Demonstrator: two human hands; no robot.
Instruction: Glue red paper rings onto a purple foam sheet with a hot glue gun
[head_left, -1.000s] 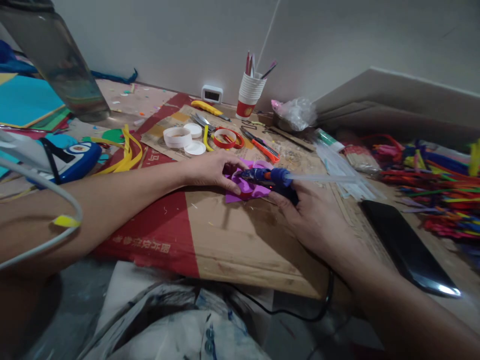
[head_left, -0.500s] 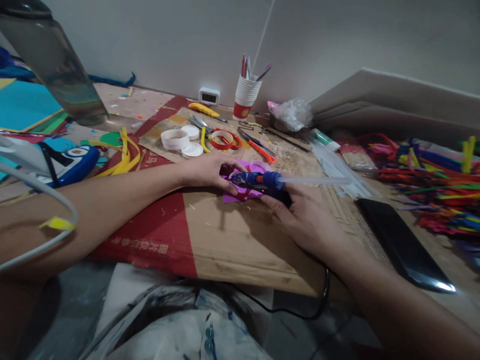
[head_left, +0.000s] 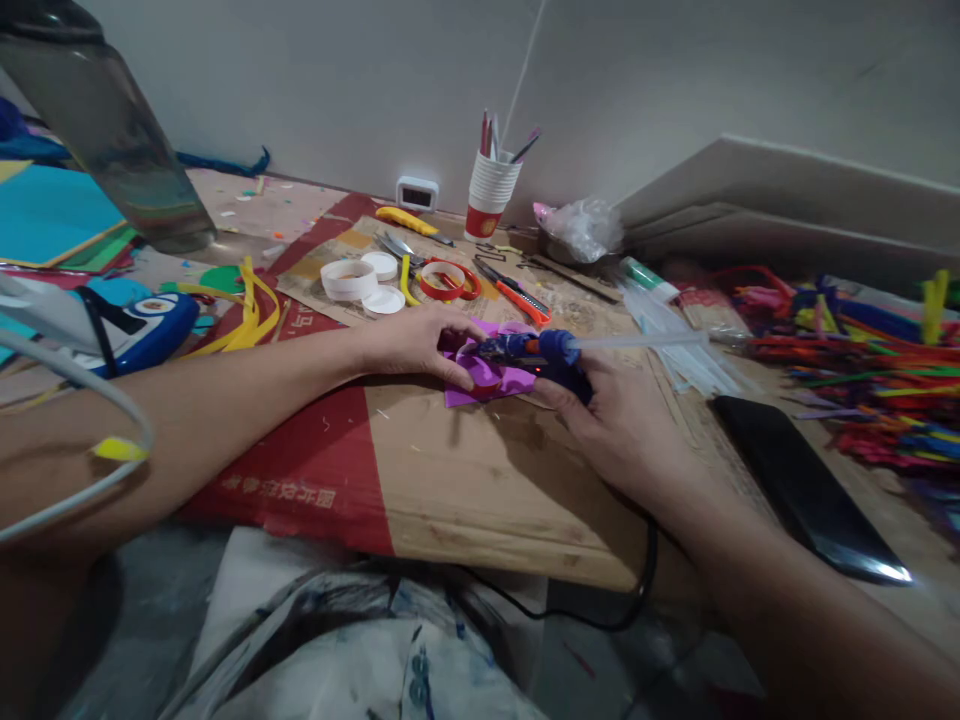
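My right hand (head_left: 607, 415) is wrapped round a dark blue hot glue gun (head_left: 559, 358), with a clear glue stick (head_left: 645, 340) jutting from its back. Its nozzle points left over a purple craft sheet (head_left: 459, 392) that lies on the cardboard. At the sheet's left side, my left hand (head_left: 420, 345) grips with thumb and fingers curved round its purple and red round part (head_left: 484, 385). The nozzle tip is close to my left fingertips; whether it touches the purple piece I cannot tell.
Beyond my hands lie white round lids (head_left: 384, 300), red-handled scissors (head_left: 469, 285), an orange cutter (head_left: 523, 300) and a yellow knife (head_left: 409, 222). Glue sticks (head_left: 686, 345), a black phone (head_left: 806, 485) and colourful pipe cleaners (head_left: 885, 370) are on the right. A water bottle (head_left: 120, 130) stands left.
My right hand and the glue gun have shifted slightly right, showing more of the purple piece. My left hand has stayed in place.
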